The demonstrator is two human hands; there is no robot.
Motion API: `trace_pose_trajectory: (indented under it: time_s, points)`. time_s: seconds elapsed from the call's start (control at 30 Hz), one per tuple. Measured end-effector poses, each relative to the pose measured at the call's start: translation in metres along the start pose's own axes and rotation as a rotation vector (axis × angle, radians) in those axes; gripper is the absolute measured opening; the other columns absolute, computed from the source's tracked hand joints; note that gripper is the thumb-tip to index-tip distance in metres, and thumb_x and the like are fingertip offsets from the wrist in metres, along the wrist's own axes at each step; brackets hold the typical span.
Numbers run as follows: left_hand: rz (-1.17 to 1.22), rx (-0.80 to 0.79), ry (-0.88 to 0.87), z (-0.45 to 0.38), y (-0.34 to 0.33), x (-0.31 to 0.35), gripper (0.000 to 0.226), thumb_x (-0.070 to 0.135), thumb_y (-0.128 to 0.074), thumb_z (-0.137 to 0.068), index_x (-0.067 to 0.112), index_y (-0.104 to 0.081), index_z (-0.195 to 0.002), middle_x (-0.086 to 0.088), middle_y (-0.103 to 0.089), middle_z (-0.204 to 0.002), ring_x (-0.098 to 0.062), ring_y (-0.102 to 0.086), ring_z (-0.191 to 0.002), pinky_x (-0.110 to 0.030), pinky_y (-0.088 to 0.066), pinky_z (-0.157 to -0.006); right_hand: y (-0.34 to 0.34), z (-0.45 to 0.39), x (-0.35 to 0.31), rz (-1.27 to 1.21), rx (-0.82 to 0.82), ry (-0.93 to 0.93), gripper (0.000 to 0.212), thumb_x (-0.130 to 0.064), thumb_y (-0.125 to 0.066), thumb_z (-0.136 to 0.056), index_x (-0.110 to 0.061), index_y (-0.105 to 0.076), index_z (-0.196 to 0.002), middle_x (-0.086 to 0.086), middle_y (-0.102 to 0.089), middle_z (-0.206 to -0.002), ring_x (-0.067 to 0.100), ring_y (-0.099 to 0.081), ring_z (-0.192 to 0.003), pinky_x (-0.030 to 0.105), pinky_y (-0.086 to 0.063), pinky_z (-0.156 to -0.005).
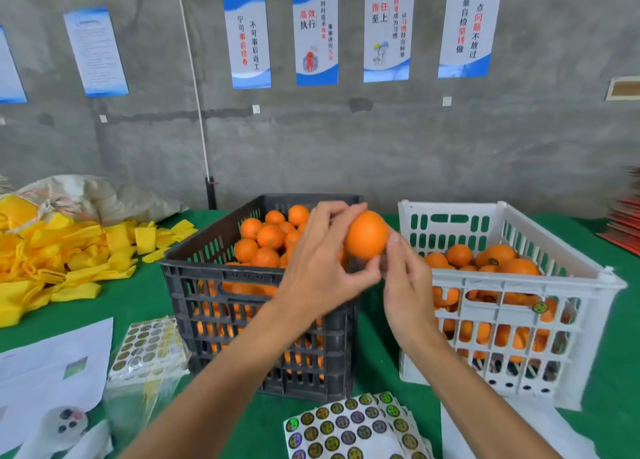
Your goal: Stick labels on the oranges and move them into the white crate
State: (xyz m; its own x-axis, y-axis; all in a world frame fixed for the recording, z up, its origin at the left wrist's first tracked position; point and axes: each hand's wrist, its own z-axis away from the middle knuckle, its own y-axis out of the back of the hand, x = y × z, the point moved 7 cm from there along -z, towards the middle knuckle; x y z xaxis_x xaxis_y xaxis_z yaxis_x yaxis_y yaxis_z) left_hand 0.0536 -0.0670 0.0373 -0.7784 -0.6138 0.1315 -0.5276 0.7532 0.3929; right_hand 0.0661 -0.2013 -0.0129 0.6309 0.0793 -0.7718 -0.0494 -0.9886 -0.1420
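Green cloth covers a packing table against a grey concrete wall; above the gap between two crates, the left hand (318, 268) grips an orange (366, 234), steadying it for labelling. Right hand (403, 278) fingertips pinch at its underside, likely pressing a label on, though none shows. Unlabelled oranges fill the black crate (256, 296) left, the white crate (512, 323) waits right, and a label sheet (349, 427) lies nearest

There is one view only, from a wide-angle camera worn on the person's head. It looks forward and down over the tabletop (381, 382), across to its far edge and the grey wall (346, 147) behind, where the posters (315, 32) lean outward from the lens bend. Both forearms enter from the bottom of the frame, and the left hand (318, 271) and right hand (405, 285) meet near the middle, close to the camera. The black crate (256, 320) and white crate (519, 323) stand just beyond them; the near edge lies out of view.
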Motion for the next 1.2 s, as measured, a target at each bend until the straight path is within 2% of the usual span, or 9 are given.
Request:
trace_pose_trajectory:
  time_s: [0.07,0.17,0.37,0.47,0.6,0.7,0.83,1.07,1.2]
  points:
    - [0.057,-0.031,-0.02,0.033,-0.008,0.015,0.072,0.035,-0.081,-0.086,0.006,-0.054,-0.146,-0.01,-0.047,-0.136,-0.016,-0.051,-0.125,-0.024,-0.046,-0.104,0.014,0.026,0.005,0.057,-0.037,0.026,0.043,-0.045,-0.034,-0.11,-0.025,-0.06,-0.139,-0.004,-0.074,-0.118,0.014,-0.07,-0.11,0.025,-0.056,-0.093]
    - [0.042,-0.237,0.007,0.089,-0.035,0.016,0.077,0.045,-0.074,-0.091,0.015,-0.042,-0.154,-0.002,-0.038,-0.145,-0.013,-0.049,-0.131,-0.023,-0.046,-0.108,0.035,0.067,0.034,0.192,-0.11,-0.043,0.044,-0.059,-0.033,-0.103,-0.042,-0.059,-0.135,-0.018,-0.069,-0.125,0.005,-0.066,-0.116,0.02,-0.055,-0.092]
    - [0.209,-0.569,0.33,0.199,-0.084,-0.014,0.074,0.053,-0.072,-0.093,0.044,-0.03,-0.153,0.028,-0.033,-0.148,0.006,-0.04,-0.134,-0.022,-0.045,-0.11,0.06,0.13,0.108,0.594,-0.363,-0.211,0.036,-0.057,-0.033,-0.103,-0.052,-0.048,-0.136,-0.027,-0.057,-0.138,-0.011,-0.052,-0.125,0.015,-0.044,-0.104]
    - [0.285,-0.594,0.55,0.24,-0.087,-0.029,0.071,0.065,-0.071,-0.088,0.065,-0.027,-0.142,0.043,-0.031,-0.144,0.007,-0.05,-0.127,-0.019,-0.05,-0.101,0.071,0.154,0.134,0.752,-0.577,-0.226,0.048,-0.066,-0.027,-0.103,-0.049,-0.046,-0.144,-0.033,-0.047,-0.145,-0.013,-0.04,-0.134,0.019,-0.037,-0.112]
    - [0.436,-0.482,0.74,0.26,-0.088,-0.033,0.074,0.071,-0.075,-0.082,0.058,-0.036,-0.143,0.034,-0.05,-0.135,0.0,-0.062,-0.118,-0.017,-0.056,-0.091,0.076,0.172,0.153,0.897,-0.817,-0.217,0.064,-0.08,-0.037,-0.095,-0.047,-0.045,-0.149,-0.042,-0.036,-0.149,-0.017,-0.027,-0.139,0.018,-0.025,-0.116]
    - [0.513,-0.445,0.835,0.263,-0.091,-0.031,0.071,0.072,-0.076,-0.081,0.06,-0.037,-0.14,0.033,-0.055,-0.126,-0.005,-0.069,-0.11,-0.021,-0.06,-0.085,0.076,0.172,0.157,0.869,-0.839,-0.242,0.071,-0.084,-0.042,-0.089,-0.046,-0.047,-0.148,-0.05,-0.03,-0.144,-0.021,-0.021,-0.138,0.012,-0.018,-0.112]
    - [0.584,-0.429,0.891,0.266,-0.09,-0.031,0.069,0.068,-0.076,-0.083,0.057,-0.039,-0.141,0.029,-0.059,-0.122,-0.009,-0.072,-0.105,-0.026,-0.062,-0.084,0.074,0.17,0.155,0.811,-0.816,-0.234,0.063,-0.077,-0.051,-0.09,-0.039,-0.058,-0.141,-0.043,-0.043,-0.14,-0.019,-0.029,-0.135,0.002,-0.022,-0.105]
    - [0.607,-0.479,0.854,0.268,-0.092,-0.029,0.068,0.066,-0.076,-0.085,0.051,-0.041,-0.142,0.028,-0.058,-0.126,-0.009,-0.071,-0.106,-0.026,-0.061,-0.084,0.074,0.163,0.15,0.649,-0.67,-0.292,0.024,-0.041,-0.071,-0.092,-0.033,-0.079,-0.113,-0.029,-0.069,-0.116,-0.004,-0.053,-0.12,0.013,-0.042,-0.1]
    - [0.637,-0.477,0.872,0.268,-0.092,-0.031,0.065,0.065,-0.074,-0.087,0.048,-0.044,-0.142,0.023,-0.062,-0.125,-0.011,-0.072,-0.106,-0.03,-0.062,-0.085,0.078,0.161,0.152,0.588,-0.63,-0.373,0.018,-0.029,-0.071,-0.095,-0.034,-0.079,-0.111,-0.029,-0.071,-0.111,-0.001,-0.057,-0.117,0.016,-0.046,-0.097]
